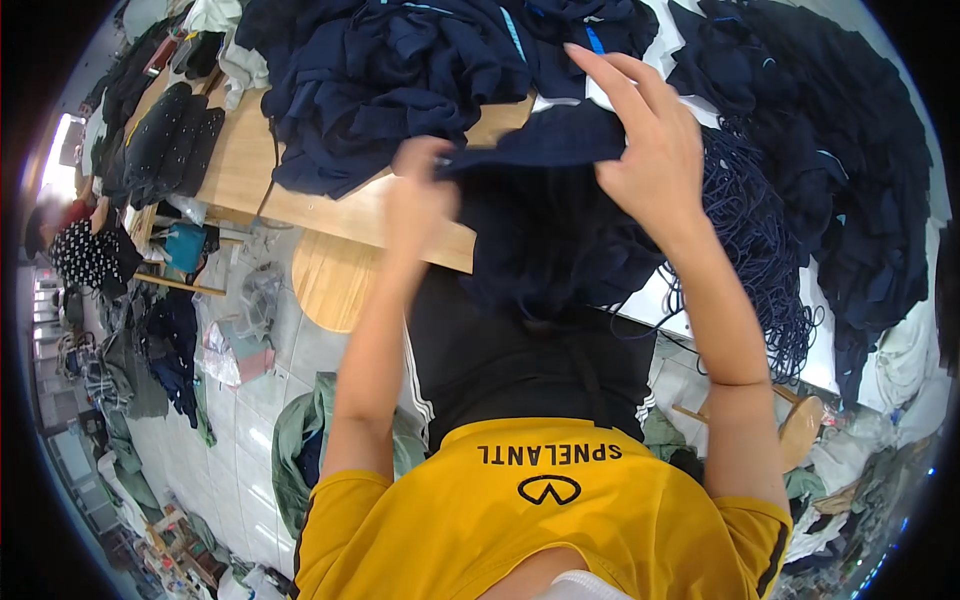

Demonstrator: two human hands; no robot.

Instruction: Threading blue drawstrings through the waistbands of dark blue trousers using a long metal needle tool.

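Note:
Between my two hands a navy cloth garment (560, 140) is stretched, its folded upper edge running across and the rest hanging down over my lap. My left hand (418, 195), smeared by motion, is closed on the left end of that edge. At the other end, my right hand (655, 140) has its fingers stretched out and apart, with the cloth edge lying against the gap between thumb and forefinger. Just beyond my left hand lies a large heap of navy garments (370, 90) on the wooden table (300, 210).
A bundle of navy cords (755, 240) hangs over a white surface on the right, beside more dark cloth (850, 180). A round wooden stool (330, 280) stands below the table's left edge. Clothes and plastic bags (235, 350) lie on the tiled floor. Another person (80, 235) is at far left.

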